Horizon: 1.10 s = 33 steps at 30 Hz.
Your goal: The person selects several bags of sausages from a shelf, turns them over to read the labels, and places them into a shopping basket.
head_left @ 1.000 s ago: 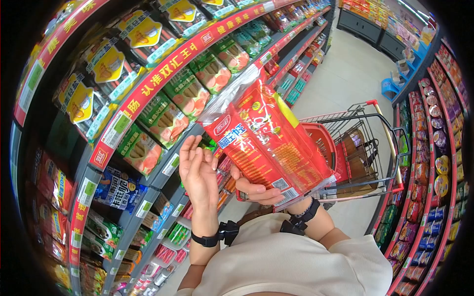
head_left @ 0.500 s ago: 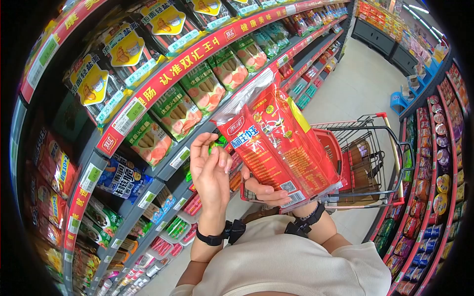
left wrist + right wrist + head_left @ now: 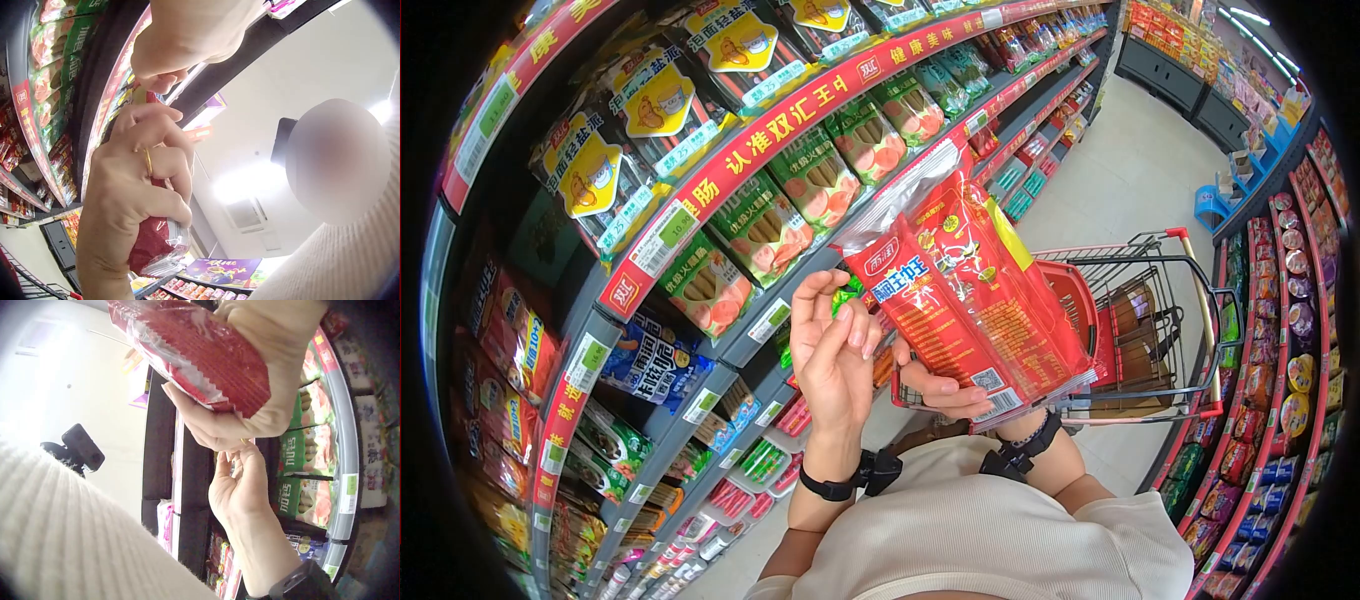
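A red plastic pack of sausages (image 3: 970,290) with clear crimped ends is held at a slant in front of the chest, its printed back with a square code facing up. My right hand (image 3: 943,388) grips its lower edge, the fingers on top; in the left wrist view this right hand (image 3: 147,175) wears a ring and curls round the pack (image 3: 153,247). Just left of the pack, my left hand (image 3: 837,350) is raised with loosely bent fingers and holds nothing. In the right wrist view that left hand (image 3: 240,487) appears below the pack (image 3: 206,356).
Shelves of green sausage packs (image 3: 765,230) and yellow-labelled packs (image 3: 585,170) curve along the left. A wire shopping cart (image 3: 1150,330) with a red basket (image 3: 1055,290) stands behind the pack. More shelves (image 3: 1260,370) line the right, and pale aisle floor (image 3: 1100,170) runs ahead.
The head view has turned a little, so shelves, pack and both hands appear slightly farther right. The left fingers have bent a bit; the right hand keeps its grip on the pack.
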Each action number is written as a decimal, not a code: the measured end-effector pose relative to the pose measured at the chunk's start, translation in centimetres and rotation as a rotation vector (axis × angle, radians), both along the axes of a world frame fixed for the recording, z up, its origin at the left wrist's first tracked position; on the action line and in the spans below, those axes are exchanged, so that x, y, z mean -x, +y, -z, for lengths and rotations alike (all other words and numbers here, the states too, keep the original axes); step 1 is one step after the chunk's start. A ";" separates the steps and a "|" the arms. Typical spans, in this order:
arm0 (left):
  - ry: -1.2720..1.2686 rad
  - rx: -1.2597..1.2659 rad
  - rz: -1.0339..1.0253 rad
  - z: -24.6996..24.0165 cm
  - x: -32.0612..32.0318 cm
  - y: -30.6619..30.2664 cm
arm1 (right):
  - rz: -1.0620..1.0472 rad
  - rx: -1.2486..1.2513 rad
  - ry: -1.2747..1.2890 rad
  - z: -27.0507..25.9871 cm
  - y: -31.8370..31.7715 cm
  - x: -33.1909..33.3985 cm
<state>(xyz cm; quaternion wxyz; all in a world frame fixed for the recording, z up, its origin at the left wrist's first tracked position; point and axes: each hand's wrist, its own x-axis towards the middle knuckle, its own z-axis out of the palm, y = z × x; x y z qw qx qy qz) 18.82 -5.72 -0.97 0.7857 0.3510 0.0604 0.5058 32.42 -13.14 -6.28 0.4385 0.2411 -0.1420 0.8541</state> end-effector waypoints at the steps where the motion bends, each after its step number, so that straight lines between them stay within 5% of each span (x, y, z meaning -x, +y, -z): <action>1: -0.010 0.009 0.006 0.0 0.0 0.0 | 0.000 -0.001 0.000 0.0 -0.1 0.0; 7: 0.014 0.015 -0.007 0.0 -0.1 0.0 | 0.002 0.028 -0.006 -0.3 0.0 0.0; 12: 0.121 -0.088 -0.139 0.6 0.0 0.2 | 0.255 0.073 -0.293 -2.2 0.0 -0.4; 19: 0.285 -0.211 -0.263 -0.3 3.6 0.4 | 0.213 -0.207 -0.466 -0.8 5.1 -1.9; 23: 0.370 -0.340 -0.177 -1.1 7.5 0.6 | 0.350 -0.058 -0.600 -2.7 5.9 0.2; 25: 0.475 -0.437 -0.159 -2.4 9.3 0.3 | 0.657 0.258 -0.629 -5.1 5.2 3.3; 29: 0.696 -0.561 -0.179 -5.1 12.6 0.0 | 0.825 0.143 -0.997 -6.7 9.7 5.0; 33: 0.831 -0.459 -0.292 -6.6 16.1 0.5 | 0.939 0.056 -1.072 -11.2 11.1 9.6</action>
